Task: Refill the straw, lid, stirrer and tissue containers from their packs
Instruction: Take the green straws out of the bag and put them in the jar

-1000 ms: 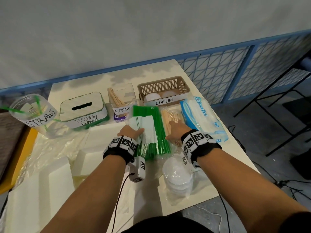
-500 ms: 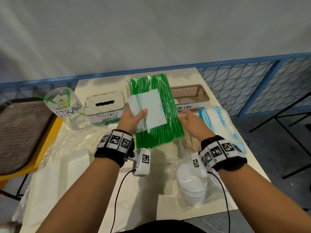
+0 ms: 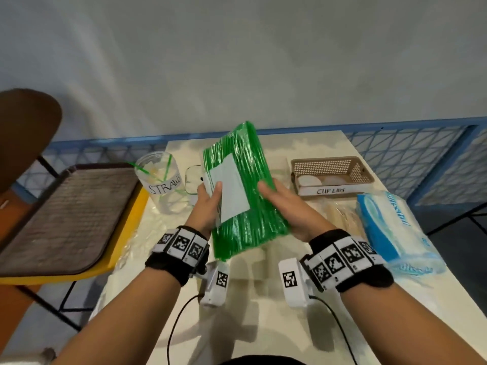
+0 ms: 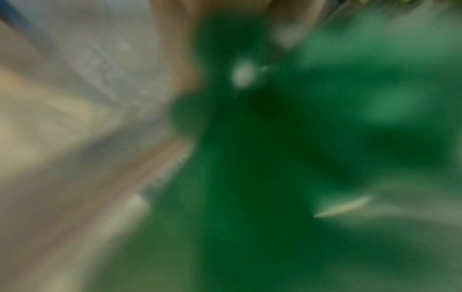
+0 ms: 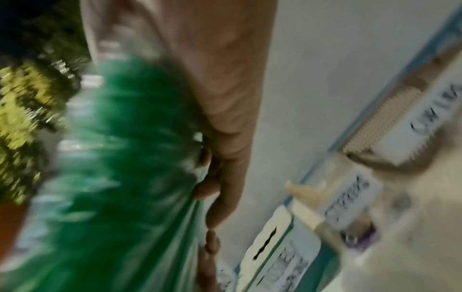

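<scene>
**Straw pack held up on end above the table**

The green straw pack (image 3: 245,191) is held off the table (image 3: 263,312), long axis steeply upright, top end leaning away toward the wall, white label facing the person. The left hand (image 3: 208,206) grips its left edge, thumb pinching over the label; the right hand (image 3: 287,206) clasps the right edge, fingers behind. The straw jar (image 3: 160,183) stands left of the pack, the cup lid basket (image 3: 332,175) and tissue pack (image 3: 392,230) to its right. Half a second ago the pack was lower and flatter.

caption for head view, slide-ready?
Both hands hold the straw pack above the table, beside the straw jar.
</scene>
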The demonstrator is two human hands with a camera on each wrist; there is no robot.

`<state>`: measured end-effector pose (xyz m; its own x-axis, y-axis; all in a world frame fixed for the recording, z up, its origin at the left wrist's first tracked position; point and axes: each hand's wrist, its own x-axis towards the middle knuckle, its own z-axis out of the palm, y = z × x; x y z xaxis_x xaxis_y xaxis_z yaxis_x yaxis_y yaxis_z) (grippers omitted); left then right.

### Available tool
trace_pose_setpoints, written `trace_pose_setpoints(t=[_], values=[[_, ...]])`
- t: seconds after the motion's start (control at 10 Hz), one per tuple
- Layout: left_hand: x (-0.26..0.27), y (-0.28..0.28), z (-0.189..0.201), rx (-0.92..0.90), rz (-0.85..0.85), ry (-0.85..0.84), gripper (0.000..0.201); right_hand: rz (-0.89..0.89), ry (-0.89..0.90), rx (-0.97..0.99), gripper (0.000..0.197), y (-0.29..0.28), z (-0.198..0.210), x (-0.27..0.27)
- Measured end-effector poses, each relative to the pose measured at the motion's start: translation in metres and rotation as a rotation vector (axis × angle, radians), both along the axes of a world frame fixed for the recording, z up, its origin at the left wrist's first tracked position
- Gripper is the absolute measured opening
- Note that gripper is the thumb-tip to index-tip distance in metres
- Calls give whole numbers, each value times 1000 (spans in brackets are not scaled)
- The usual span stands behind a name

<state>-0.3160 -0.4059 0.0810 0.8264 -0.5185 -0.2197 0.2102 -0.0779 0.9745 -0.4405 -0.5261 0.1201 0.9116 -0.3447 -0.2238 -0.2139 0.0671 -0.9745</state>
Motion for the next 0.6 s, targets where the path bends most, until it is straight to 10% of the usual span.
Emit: trace_pose_setpoints(t=[0.2, 0.3, 0.4, 0.5, 0.6], values=[[14, 24, -8, -140, -95, 177, 42, -97, 2, 201, 48, 40, -20, 37], [-3, 38, 7, -620, 28, 76, 35, -51, 33, 243, 66, 58, -33, 53], [2, 35, 18, 774, -372, -157, 56, -65, 34, 339, 65, 60, -43, 61], [24, 64, 26, 229, -245, 44, 37, -178, 9, 285, 112, 52, -60, 65], [43, 68, 23, 125, -175, 99, 41, -262, 29, 140, 131, 42, -77, 63]])
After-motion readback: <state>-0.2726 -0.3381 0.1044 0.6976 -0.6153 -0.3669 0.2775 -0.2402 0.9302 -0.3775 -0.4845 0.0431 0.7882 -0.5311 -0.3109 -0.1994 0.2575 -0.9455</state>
